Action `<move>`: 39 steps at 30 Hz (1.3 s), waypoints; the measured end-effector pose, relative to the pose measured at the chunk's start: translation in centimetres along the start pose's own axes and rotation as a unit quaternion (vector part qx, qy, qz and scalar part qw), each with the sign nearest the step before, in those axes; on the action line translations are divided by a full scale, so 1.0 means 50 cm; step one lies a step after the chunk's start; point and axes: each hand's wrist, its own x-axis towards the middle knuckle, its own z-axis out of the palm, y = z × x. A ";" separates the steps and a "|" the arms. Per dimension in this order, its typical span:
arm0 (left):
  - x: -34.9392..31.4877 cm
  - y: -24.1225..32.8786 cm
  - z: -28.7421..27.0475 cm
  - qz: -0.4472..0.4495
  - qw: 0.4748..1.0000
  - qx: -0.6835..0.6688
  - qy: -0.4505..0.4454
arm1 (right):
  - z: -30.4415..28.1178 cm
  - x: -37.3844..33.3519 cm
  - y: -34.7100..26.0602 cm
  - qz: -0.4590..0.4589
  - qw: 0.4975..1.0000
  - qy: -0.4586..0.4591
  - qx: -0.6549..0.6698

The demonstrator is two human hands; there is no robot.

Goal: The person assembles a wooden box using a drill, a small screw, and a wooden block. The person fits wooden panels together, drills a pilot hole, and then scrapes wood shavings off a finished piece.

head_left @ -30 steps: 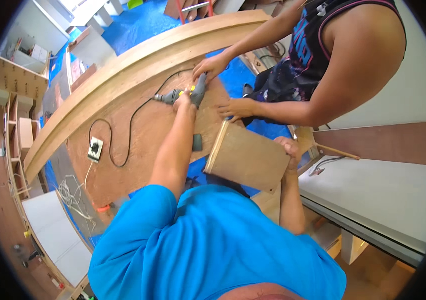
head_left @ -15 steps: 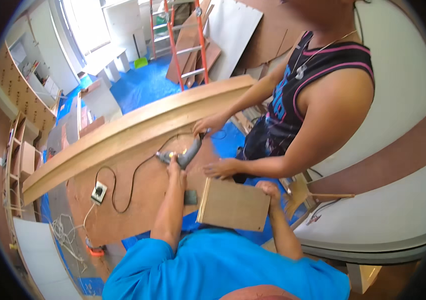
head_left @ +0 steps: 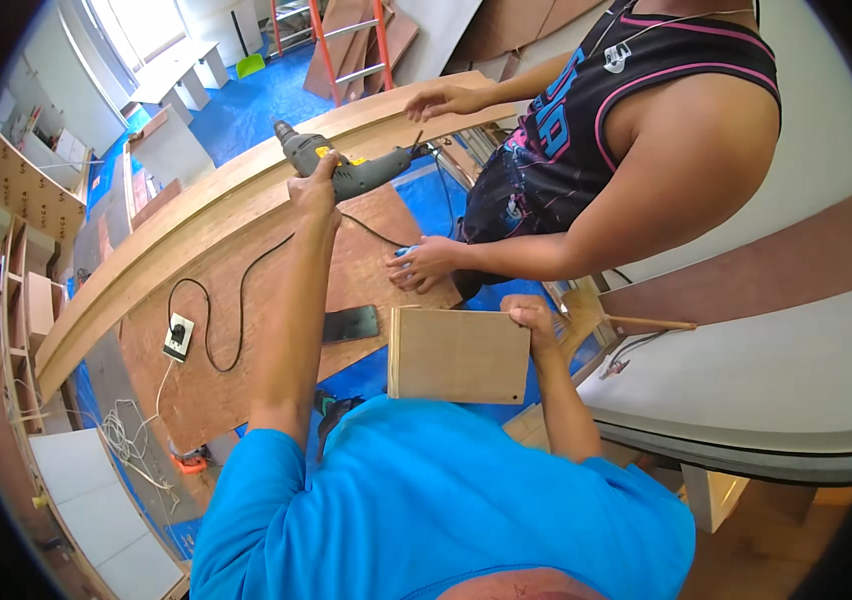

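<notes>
My left hand [head_left: 314,190] is raised, its fingers wrapped round the body of a grey power drill [head_left: 351,172]. The drill's chuck points to the far left, and its handle end reaches toward the other person. In front of my chest, my right hand [head_left: 529,315] grips the upper right corner of a rectangular plywood piece [head_left: 459,355] with layered edges. Whether that piece is solid or a box I cannot tell. A dark flat rectangular thing [head_left: 350,323] lies on the reddish-brown board [head_left: 236,315] just left of the plywood piece.
A person in a black sleeveless top [head_left: 636,130] stands opposite, one hand [head_left: 446,100] beyond the drill, the other [head_left: 424,264] low with something small and blue. A long wooden beam [head_left: 196,205] crosses behind. A black cord runs to a socket block [head_left: 178,338]. A ladder [head_left: 351,45] stands far back.
My left hand has lifted the drill up and away, toward the beam. The other person's far hand has let go of its handle end. The dark flat thing shows more fully.
</notes>
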 end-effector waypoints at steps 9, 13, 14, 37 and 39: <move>-0.006 -0.041 0.062 0.045 0.996 0.078 0.010 | -0.014 -0.107 0.035 0.052 0.992 0.109 0.049; -0.026 -0.015 0.054 -0.022 0.999 0.041 0.001 | -0.025 -0.121 0.050 0.097 0.987 0.120 0.044; 0.028 -0.029 0.039 -0.057 0.994 0.086 0.037 | -0.020 -0.106 0.059 0.079 0.984 0.150 0.052; -0.370 0.031 -0.825 -0.156 0.836 0.487 -0.199 | 0.361 -0.058 0.073 0.040 0.972 0.091 0.213; -0.428 0.068 -0.877 -0.159 0.877 0.410 -0.193 | 0.462 -0.036 0.096 0.022 0.976 0.056 0.211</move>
